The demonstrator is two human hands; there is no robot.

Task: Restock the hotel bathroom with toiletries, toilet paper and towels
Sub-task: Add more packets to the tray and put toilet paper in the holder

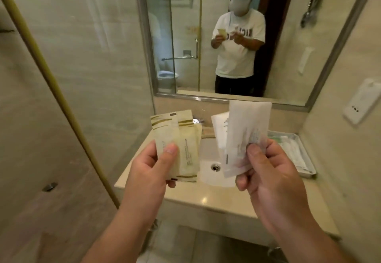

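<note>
Sachets fanned over the sink (208,153)
My left hand (152,172) pinches cream sachets (181,147), right hand (266,172) white packets (239,137) — tray (309,159) holds wrapped toiletries.

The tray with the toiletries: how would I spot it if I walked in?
Find the big wall mirror, then the beige counter below it. Right of the white sink basin, against the side wall, lies the tray: flat, rectangular, the counter's only container, holding wrapped packets.

Single head view, wide-angle, looking forward and down from standing height. Close on both raised hands; sink (208,160) just below them; mirror (226,36) faces the camera. No second view.
</note>
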